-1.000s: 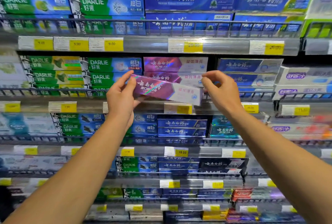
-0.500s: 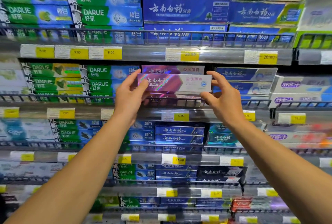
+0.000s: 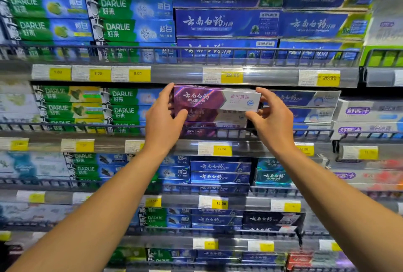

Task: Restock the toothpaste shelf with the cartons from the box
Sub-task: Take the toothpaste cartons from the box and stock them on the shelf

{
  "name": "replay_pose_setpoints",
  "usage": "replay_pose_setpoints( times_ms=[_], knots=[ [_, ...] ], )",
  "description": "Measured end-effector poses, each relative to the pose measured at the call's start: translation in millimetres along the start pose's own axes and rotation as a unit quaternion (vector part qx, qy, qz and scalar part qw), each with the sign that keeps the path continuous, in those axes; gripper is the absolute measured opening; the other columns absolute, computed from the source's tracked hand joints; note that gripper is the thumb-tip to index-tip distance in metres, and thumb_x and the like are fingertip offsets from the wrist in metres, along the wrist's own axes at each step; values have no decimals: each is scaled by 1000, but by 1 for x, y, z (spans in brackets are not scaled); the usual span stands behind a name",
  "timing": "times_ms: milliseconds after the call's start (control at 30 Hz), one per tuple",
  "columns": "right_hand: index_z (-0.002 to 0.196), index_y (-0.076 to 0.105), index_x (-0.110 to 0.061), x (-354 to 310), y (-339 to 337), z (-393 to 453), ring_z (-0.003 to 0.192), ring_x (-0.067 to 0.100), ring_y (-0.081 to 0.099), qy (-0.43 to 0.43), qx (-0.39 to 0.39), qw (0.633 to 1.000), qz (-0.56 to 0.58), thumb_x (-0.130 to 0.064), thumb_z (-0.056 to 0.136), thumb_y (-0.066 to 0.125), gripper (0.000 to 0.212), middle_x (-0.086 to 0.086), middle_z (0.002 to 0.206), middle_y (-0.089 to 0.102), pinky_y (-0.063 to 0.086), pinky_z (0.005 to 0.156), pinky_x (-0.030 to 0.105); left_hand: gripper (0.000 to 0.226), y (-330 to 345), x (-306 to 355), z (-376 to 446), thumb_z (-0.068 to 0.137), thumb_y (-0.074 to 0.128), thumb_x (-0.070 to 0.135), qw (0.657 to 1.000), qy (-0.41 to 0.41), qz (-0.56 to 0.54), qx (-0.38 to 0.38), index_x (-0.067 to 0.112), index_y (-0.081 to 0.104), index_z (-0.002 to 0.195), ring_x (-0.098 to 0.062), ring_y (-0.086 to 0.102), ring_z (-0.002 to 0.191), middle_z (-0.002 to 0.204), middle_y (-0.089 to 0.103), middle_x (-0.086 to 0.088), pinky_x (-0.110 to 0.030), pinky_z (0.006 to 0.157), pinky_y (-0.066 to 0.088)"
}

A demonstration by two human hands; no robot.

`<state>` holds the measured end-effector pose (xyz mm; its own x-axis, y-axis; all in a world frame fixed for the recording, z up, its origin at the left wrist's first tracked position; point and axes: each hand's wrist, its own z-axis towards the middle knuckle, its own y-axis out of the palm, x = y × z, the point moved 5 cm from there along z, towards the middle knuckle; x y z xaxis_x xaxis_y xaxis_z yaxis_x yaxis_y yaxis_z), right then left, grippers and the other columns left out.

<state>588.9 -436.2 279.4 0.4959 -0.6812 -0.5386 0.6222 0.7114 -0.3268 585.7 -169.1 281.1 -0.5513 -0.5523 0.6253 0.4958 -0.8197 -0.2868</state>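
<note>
On the second shelf (image 3: 250, 144), atop the purple stack (image 3: 214, 120): one purple carton (image 3: 216, 99), level, my left hand (image 3: 162, 116) and right hand (image 3: 273, 116) gripping its ends.

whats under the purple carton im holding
Two more purple cartons of the same kind, stacked below the purple carton that the left hand and right hand hold. The shelf rail partly covers the lowest.

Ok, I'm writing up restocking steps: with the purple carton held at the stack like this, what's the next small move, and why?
Probably slide the purple carton straight back until it sits flush on the purple stack, then let go. The left hand and right hand hold its two ends, it looks level on top of the matching cartons, and little room shows under the shelf edge above.
</note>
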Motion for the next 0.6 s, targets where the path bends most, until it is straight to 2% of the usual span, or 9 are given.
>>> replay_pose_setpoints(
  times_ms=[67,100,200,267,333,433,600],
  knots=[
    [128,52,-33,4,0,1,73,7,62,12,10,1000,6,-22,78,75,56,-9,108,62,56,73,29,70,7,-2,-7,87,65,12,999,-4,-14,-38,24,30,147,20,49,91,116,49,16,-21,92,44],
    [127,52,-34,5,0,1,73,8,63,17,12,1000,7,-22,78,74,56,-8,108,62,56,72,31,73,9,-4,-10,87,65,12,998,-7,-15,-52,25,28,148,21,49,92,116,49,17,-21,92,44],
    [128,52,-35,8,3,4,73,10,63,27,15,1000,0,-22,78,73,55,-6,108,63,55,71,31,80,12,-10,-11,85,66,16,997,-8,-7,-72,34,22,149,-3,54,108,126,49,15,-32,99,46],
    [128,52,-35,10,4,5,73,9,64,36,22,999,9,-20,79,73,55,-6,109,64,56,72,30,81,12,-12,-7,84,65,17,997,-1,-1,-80,37,20,149,-14,49,121,134,46,9,-42,103,44],
    [127,52,-34,10,6,7,75,9,64,42,31,999,16,-18,78,72,55,-5,109,64,57,75,32,81,11,-10,-3,85,65,16,997,0,9,-81,32,21,150,-15,44,124,128,42,9,-44,103,43],
    [127,53,-31,8,11,8,80,9,63,44,36,998,21,-17,78,73,55,-3,108,65,56,77,30,81,10,-10,1,84,66,16,997,-10,6,-74,30,21,150,-17,45,118,120,40,9,-44,101,44],
    [127,55,-29,5,18,10,79,6,58,40,41,998,20,-16,78,73,53,-3,108,63,53,77,24,85,11,-18,3,83,68,23,996,-31,13,-77,32,17,151,-22,40,125,125,36,10,-48,101,43]
  ],
)
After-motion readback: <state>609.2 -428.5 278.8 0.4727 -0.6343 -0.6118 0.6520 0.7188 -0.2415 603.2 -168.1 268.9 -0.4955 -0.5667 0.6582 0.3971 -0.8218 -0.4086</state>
